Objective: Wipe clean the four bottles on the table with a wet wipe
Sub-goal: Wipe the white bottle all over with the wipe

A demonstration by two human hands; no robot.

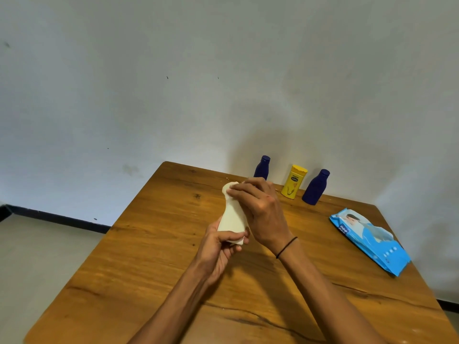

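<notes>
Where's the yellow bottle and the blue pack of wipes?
Yellow plastic bottle [293, 183], head view, on its label.
Blue plastic pack of wet wipes [372, 240], head view, middle of its top face.

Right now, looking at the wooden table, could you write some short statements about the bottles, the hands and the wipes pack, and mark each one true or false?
1. The left hand holds the bottom of the cream white bottle. True.
2. The right hand rests flat on the wooden table. False: it is curled over the top part of the bottle.
3. Two dark blue bottles and one yellow bottle stand near the wall. True.
4. The blue pack of wet wipes lies at the table's left side. False: it lies at the right side.
</notes>
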